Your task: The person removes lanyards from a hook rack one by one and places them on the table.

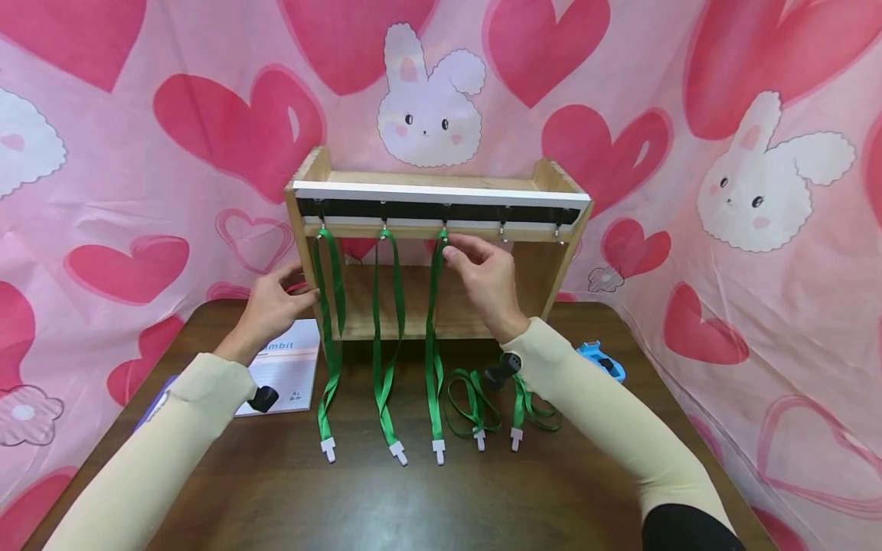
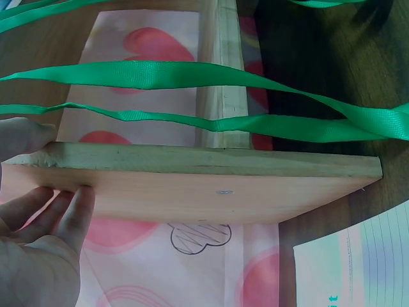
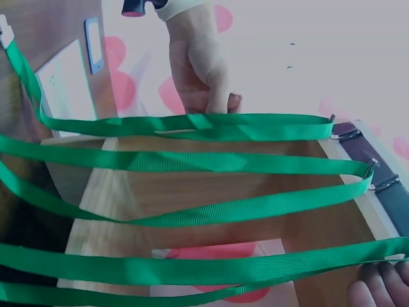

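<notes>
A wooden rack (image 1: 544,279) stands on the table, with a row of small metal hooks along a black strip (image 1: 413,211) at its upper front. My left hand (image 1: 272,306) grips the rack's left side panel (image 2: 192,160), thumb on one side and fingers on the other. Three green lanyards hang from hooks: a left one (image 1: 335,283), a middle one (image 1: 399,287) and a third (image 1: 432,329). My right hand (image 1: 488,279) pinches the third lanyard at its top, right below its hook. White clips (image 1: 439,450) end the straps on the tabletop.
Two more green lanyards (image 1: 475,398) lie loosely coiled on the table (image 1: 386,505), below my right forearm. A notepad (image 1: 282,375) sits left of the rack, and a blue object (image 1: 602,361) to its right. The two rightmost hooks (image 1: 503,229) carry no strap. Heart-patterned cloth hangs behind.
</notes>
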A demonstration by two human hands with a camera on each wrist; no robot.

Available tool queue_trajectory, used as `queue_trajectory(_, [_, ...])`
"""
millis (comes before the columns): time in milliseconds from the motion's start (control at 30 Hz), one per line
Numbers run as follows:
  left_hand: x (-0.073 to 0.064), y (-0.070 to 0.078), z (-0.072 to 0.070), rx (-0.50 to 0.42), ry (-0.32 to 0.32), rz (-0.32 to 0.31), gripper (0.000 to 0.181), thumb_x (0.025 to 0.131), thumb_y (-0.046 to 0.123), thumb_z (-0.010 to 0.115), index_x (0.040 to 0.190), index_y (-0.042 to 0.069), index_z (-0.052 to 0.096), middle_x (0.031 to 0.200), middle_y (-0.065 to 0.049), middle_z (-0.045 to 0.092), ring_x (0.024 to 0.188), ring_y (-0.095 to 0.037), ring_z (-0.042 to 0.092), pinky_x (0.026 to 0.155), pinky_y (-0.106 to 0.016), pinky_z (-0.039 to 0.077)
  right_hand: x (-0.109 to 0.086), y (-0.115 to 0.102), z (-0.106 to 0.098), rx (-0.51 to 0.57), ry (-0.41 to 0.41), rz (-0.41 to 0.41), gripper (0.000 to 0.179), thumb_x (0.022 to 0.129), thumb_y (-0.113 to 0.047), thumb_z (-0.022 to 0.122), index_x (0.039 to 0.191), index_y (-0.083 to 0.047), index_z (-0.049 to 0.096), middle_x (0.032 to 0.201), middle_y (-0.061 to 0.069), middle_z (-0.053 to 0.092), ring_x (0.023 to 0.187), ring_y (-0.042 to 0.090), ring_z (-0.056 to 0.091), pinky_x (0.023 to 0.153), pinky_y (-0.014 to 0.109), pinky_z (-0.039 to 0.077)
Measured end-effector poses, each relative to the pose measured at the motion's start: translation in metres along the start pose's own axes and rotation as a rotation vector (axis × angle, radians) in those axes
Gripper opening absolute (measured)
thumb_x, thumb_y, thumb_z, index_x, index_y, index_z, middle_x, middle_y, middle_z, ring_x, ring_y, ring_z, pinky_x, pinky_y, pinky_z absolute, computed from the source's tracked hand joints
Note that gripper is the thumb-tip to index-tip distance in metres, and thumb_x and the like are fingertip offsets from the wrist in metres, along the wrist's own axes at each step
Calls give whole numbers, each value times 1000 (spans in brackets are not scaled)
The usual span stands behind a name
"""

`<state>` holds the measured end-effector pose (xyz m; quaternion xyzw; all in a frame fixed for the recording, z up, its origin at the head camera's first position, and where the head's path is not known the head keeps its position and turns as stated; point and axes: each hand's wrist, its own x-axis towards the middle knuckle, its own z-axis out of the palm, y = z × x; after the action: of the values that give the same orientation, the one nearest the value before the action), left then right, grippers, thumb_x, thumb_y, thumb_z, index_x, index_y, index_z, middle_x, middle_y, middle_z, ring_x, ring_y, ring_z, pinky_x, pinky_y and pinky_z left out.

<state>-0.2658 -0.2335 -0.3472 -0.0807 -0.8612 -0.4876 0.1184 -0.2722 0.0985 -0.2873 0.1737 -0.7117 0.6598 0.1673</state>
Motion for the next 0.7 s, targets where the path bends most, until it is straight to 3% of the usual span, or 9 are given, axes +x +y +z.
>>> queue_trajectory(333, [1,-2,0,-4,2,3,61,95,15,69,150,4,46,143,-25,57,129,-42,60,102,-50,52,-1,3,16,100,13,35,27,93,-12,73,114,4,73,111,26,74,88,17,75,93,40,62])
queue_trajectory(533, [2,-2,0,-2,2,14,60,95,14,69,150,3,47,143,-25,58,128,-41,61,101,-49,52,0,3,23,144,17,22,30,92,-13,74,113,8,72,110,25,75,87,12,75,86,29,64])
queue_trajectory(700, [3,-2,1,-6,2,10,60,95,13,68,149,3,47,143,-25,58,128,-41,61,100,-49,52,0,3,26,192,-2,24,31,93,-14,74,112,9,70,103,25,75,85,16,77,89,31,64])
